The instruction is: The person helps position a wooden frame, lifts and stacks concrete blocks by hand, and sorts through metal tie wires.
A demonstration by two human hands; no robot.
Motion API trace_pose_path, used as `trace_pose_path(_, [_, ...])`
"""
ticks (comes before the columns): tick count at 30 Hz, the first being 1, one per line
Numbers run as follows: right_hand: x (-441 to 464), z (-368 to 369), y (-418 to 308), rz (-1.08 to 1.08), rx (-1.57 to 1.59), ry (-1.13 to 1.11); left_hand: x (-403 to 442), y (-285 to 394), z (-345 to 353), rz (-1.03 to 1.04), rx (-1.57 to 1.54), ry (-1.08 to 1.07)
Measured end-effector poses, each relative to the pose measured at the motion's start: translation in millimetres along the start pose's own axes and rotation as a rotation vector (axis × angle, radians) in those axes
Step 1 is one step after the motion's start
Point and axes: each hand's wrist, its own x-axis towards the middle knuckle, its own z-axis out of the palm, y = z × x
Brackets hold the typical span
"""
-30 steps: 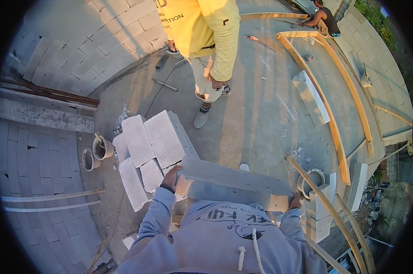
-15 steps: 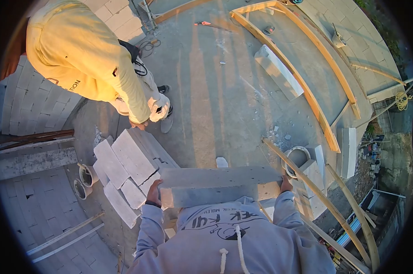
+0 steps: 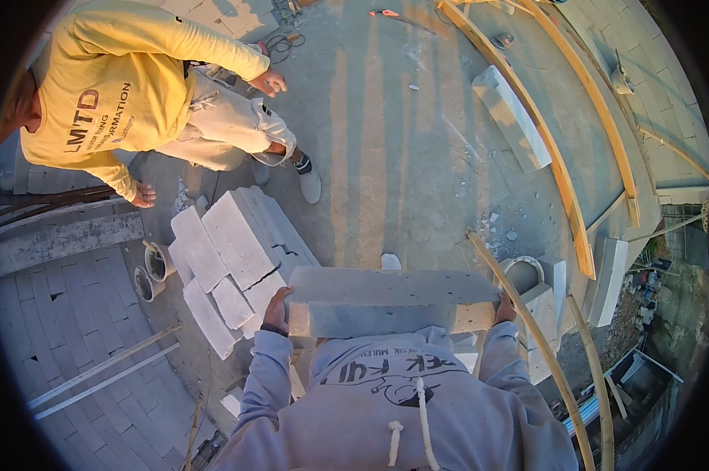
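A long grey aerated concrete block [image 3: 393,289] is held level across the front of my chest. My left hand [image 3: 277,309] is closed around its left end, and my right hand [image 3: 505,308] grips the opposite end. My fingers are partly hidden by the block. Close to my left hand stands a pile of pale blocks [image 3: 240,242], some with cracked or broken ends. More blocks [image 3: 536,306] lie beyond my right hand, partly behind a wooden strip.
A co-worker in a yellow top [image 3: 123,86] stands at the upper left. Two buckets [image 3: 159,261] sit left of the pile. Wooden strips [image 3: 535,337] rise at my right. A curved timber frame [image 3: 519,102], a single block [image 3: 511,118] and a handsaw [image 3: 397,17] lie on the concrete floor [image 3: 370,173].
The co-worker, bent over the pile before, has straightened up, with hands off the blocks and arms apart. My view has shifted slightly. I still hold the block at both ends.
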Motion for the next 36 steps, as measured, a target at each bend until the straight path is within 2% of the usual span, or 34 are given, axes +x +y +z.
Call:
trace_pose_path(2, [-21, 7, -26, 0.0, -0.088, 0.01, -2, -1, -2, 0.012, -0.008, 0.061])
trace_pose_path(4, [9, 19, 0, 0.07, -0.068, 0.012, -4, 6, 0, 0.026, 0.004, 0.105])
trace_pose_path(6, [-17, 17, -22, 0.134, -0.063, -0.026, -11, 16, 18, 0.02, 0.031, 0.121])
trace_pose_path(9, [-17, 16, -4, 0.057, -0.236, -0.052, 10, 32, 16, -0.028, 0.026, 0.028])
trace_pose_path(10, [-19, 18, 2, 0.093, -0.263, 0.025, 14, 39, 21, -0.024, 0.062, 0.018])
trace_pose_path(13, [-19, 17, 35, -0.001, -0.112, 0.062, 32, 63, 36, -0.067, 0.189, 0.049])
trace_pose_path(16, [-71, 16, 21, 0.23, -0.075, 0.244, 38, 88, 67, 0.06, 0.43, -0.069])
trace_pose_path(19, [-88, 19, 61, 0.386, 0.15, 0.272, 80, 115, 82, 0.007, 0.547, 0.041])
trace_pose_path(22, [-142, 28, 56, 0.443, 0.387, 0.245, 104, 142, 106, -0.063, 0.598, -0.05])
trace_pose_path(24, [-158, 44, 76, 0.441, 0.577, 0.263, 125, 156, 108, -0.017, 0.66, -0.083])
trace_pose_path(25, [-165, 51, 85, 0.445, 0.667, 0.265, 128, 162, 103, 0.005, 0.69, -0.09])
trace_pose_path(26, [-178, 55, 73, 0.547, 0.651, 0.315, 122, 167, 100, 0.016, 0.697, -0.069])
trace_pose_path(29, [-164, 71, 106, 0.479, 0.801, 0.193, 105, 176, 95, 0.056, 0.684, -0.061])
trace_pose_path(33, [-164, 80, 54, 0.472, 0.586, 0.166, 113, 170, 30, 0.157, 0.508, -0.054])
trace_pose_path(34, [-137, 85, 75, 0.411, 0.546, 0.167, 108, 164, 13, 0.192, 0.454, -0.024])
trace_pose_path(35, [-125, 85, 74, 0.333, 0.52, 0.091, 101, 157, -1, 0.175, 0.413, -0.006])
trace_pose_path(36, [-138, 86, 45, 0.383, 0.509, 0.057, 95, 151, -18, 0.153, 0.372, 0.003])
